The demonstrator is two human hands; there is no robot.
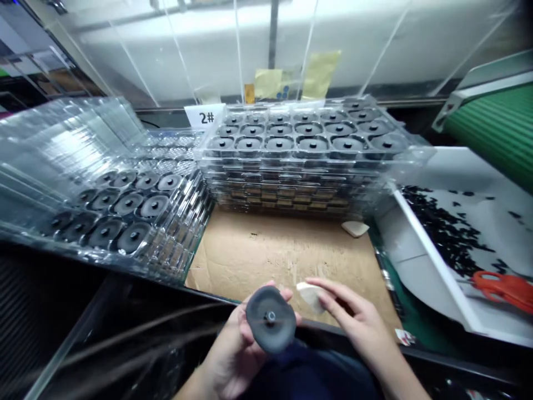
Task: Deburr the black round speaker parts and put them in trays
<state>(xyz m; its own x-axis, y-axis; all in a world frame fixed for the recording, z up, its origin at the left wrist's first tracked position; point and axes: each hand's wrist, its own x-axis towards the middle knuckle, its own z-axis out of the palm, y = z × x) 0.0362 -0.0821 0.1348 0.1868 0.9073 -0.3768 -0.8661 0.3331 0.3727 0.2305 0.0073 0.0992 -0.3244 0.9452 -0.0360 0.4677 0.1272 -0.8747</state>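
Observation:
My left hand (237, 350) grips a dark grey rounded disc-like part (272, 330) from beneath and the side, its face tilted up toward me. A small ring-shaped feature shows at the middle of that face. To the right, my right hand (353, 311) pinches a white wedge-shaped pad (310, 294) between thumb and fingers. The pad is close to the disc, with a gap between them. Both hands are over the near edge of a cardboard sheet (258, 250). A second white pad (355, 228) lies at the sheet's far right corner.
Stacked clear trays (287, 172) with similar grey parts stand at the back, under a "2#" sign (206, 116). More clear trays (166, 244) are on the left. A white bin (437, 289) on the right holds small black pieces and orange-handled scissors (503, 289). A green ribbed surface (495, 122) lies behind.

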